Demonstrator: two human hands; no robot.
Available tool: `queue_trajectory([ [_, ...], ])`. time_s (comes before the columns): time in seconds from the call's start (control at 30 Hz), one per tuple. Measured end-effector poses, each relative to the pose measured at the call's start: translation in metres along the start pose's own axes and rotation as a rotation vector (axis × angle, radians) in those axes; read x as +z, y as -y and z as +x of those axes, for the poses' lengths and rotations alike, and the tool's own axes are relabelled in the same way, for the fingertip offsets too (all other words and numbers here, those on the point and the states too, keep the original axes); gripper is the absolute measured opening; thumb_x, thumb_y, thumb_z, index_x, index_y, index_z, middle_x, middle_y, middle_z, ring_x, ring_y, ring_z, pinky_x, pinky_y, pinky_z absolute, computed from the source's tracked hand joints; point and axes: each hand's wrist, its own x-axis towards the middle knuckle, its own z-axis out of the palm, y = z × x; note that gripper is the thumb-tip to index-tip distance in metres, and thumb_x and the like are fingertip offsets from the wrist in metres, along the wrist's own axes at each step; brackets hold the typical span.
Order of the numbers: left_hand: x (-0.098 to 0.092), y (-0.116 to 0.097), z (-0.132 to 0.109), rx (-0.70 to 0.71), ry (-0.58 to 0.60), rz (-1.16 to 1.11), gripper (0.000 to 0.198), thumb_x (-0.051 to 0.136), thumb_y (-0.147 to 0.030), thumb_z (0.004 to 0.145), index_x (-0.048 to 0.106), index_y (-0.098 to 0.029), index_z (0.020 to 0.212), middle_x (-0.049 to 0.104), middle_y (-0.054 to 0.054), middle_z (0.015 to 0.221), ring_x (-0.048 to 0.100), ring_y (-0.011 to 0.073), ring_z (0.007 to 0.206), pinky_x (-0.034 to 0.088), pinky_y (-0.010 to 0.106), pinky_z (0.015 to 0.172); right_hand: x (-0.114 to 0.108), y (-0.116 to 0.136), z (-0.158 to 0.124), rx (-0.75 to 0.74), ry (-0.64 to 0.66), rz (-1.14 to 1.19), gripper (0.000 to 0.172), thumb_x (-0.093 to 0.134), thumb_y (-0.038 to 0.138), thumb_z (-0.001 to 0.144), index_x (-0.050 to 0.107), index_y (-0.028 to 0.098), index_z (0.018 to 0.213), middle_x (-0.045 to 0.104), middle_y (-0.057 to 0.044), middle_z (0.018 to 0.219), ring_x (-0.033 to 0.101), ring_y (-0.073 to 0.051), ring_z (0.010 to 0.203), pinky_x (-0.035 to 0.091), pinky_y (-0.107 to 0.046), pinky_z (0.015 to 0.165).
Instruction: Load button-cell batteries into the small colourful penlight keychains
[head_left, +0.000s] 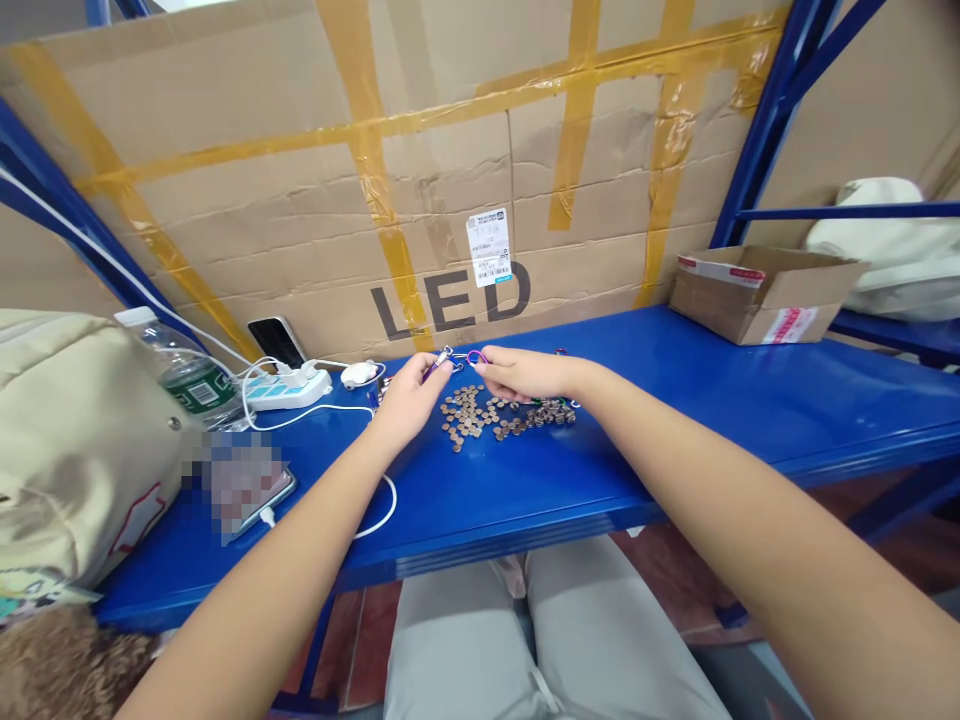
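Small metal clasp (447, 353), dark blue part on it, held up just above the worktop (705, 400), left of its middle and nearer its far edge than its near one; too small to read in detail

Left hand (407, 400): thumb and fingers closed in a pinch on the clasp, its tip sticking out past them

Right hand (529, 373): fingers curled, thumb and forefinger brought together at a magenta loop (475, 355), seemingly gripped; the loop sits just beside the clasp, and whether the two touch I cannot tell

Below and between the hands: loose scatter of small coppery discs (466, 412), lying flat; to their right, a cluster of small shiny metal pieces (553, 413), partly under the right hand

Toward the left end of the worktop: white power strip (289, 392) with plugs in it, round white adapter (361, 374) beside it, dark device (277, 342) leaning at the far edge, clear bottle (196, 385) with green label; nearer the near left corner, phone (259, 500) with blurred screen and cable plugged in, beige bag (82, 430)

Far edge: taped cardboard (300, 230) standing upright, marked LED; open-topped carton (780, 300) toward the far right corner
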Motion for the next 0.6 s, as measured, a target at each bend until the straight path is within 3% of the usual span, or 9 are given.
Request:
queue_trajectory([
  [0.17, -0.004, 0.004, 0.003, -0.008, 0.069, 0.012, 0.041, 0.056, -0.056, 0.081, 0.065, -0.018, 0.09, 0.062, 0.002, 0.078, 0.052, 0.0162, 0.072, 0.04, 0.027, 0.066, 0.006, 0.004, 0.002, -0.058, 0.043, -0.13, 0.03, 0.031, 0.04, 0.1, 0.035, 0.023, 0.076, 0.044, 0.005, 0.059, 0.04, -0.011, 0.052, 0.039, -0.026, 0.056],
  [0.33, -0.004, 0.004, 0.003, 0.055, 0.117, 0.111, 0.037, 0.056, -0.053, 0.081, 0.063, -0.017, 0.077, 0.061, 0.001, 0.073, 0.052, 0.017, 0.073, 0.039, 0.028, 0.068, 0.011, 0.01, 0.003, -0.074, -0.007, -0.344, 0.025, 0.035, 0.033, 0.098, 0.045, 0.021, 0.078, 0.059, -0.003, 0.076, 0.051, -0.015, 0.066, 0.04, -0.028, 0.061],
  [0.47, -0.003, 0.003, 0.003, 0.041, 0.075, 0.168, 0.034, 0.054, -0.05, 0.082, 0.062, -0.017, 0.076, 0.061, 0.001, 0.074, 0.053, 0.0175, 0.073, 0.039, 0.028, 0.069, 0.018, 0.006, 0.007, -0.04, -0.13, -0.5, 0.026, 0.036, 0.04, 0.097, 0.051, 0.019, 0.09, 0.066, -0.01, 0.092, 0.058, -0.02, 0.075, 0.038, -0.029, 0.06],
  [0.6, -0.001, 0.006, 0.004, 0.014, 0.081, 0.145, 0.034, 0.055, -0.05, 0.081, 0.063, -0.017, 0.079, 0.064, 0.001, 0.076, 0.055, 0.0178, 0.074, 0.04, 0.028, 0.07, 0.027, 0.006, 0.008, -0.01, -0.147, -0.741, 0.03, 0.033, 0.036, 0.097, 0.052, 0.015, 0.106, 0.07, -0.014, 0.093, 0.063, -0.025, 0.074, 0.036, -0.031, 0.056],
])
